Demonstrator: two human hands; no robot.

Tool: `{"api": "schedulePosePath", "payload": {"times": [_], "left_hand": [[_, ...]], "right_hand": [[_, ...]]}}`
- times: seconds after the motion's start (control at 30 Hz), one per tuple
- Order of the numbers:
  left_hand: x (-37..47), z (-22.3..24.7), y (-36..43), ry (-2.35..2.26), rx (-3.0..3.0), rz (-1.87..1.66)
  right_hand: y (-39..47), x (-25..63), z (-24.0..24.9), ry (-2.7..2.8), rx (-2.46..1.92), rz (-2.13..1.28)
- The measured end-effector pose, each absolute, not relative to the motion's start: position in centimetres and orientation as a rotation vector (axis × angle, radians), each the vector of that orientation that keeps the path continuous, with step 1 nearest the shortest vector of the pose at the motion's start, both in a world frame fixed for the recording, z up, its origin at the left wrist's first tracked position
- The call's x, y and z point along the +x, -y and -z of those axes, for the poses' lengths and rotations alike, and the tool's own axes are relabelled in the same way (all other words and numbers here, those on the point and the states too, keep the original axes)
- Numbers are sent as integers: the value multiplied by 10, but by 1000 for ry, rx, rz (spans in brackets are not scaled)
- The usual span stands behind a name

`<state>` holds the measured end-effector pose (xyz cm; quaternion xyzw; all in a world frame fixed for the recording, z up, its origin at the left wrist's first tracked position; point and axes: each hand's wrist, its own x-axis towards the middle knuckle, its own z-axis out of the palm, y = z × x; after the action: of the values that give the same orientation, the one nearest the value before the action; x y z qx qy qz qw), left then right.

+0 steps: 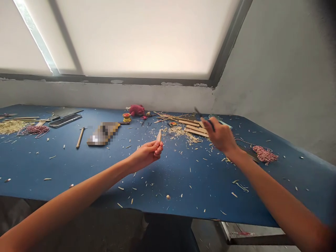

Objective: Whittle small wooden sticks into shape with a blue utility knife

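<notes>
My left hand (151,153) is closed around a small pointed piece of wood (159,135), its tip upward, above the middle of the blue table (105,171). To the right, my right hand (219,134) grips a dark, slim tool (201,115) that points up and to the left; its exact kind is hard to tell. Behind and beside the right hand lie flat wooden strips (195,130) and thin sticks (173,117). Pale shavings (178,132) are heaped between the two hands. The hands are apart.
Two-coloured cord bundles (265,154) (35,130) lie far right and far left. At left are a dark tray (65,120), a short stick tool (80,137) and a blurred object (103,133). A red bundle (137,110) and small yellow pot (126,117) stand near the wall.
</notes>
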<state>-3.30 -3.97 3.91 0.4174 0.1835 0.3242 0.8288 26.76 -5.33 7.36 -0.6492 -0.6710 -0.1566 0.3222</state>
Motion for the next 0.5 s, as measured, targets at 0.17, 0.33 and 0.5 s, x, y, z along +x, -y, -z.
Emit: {"api": "schedulePosePath", "payload": {"times": [0.17, 0.33, 0.5], "left_hand": [[-20, -44, 31, -421, 1009, -653], [-10, -50, 29, -260, 991, -531], [-15, -53, 33, -236, 970, -427]], "right_hand": [[62, 223, -55, 2089, -1511, 449], [70, 211, -47, 2228, -1402, 407], [73, 204, -45, 2298, -1336, 374]]}}
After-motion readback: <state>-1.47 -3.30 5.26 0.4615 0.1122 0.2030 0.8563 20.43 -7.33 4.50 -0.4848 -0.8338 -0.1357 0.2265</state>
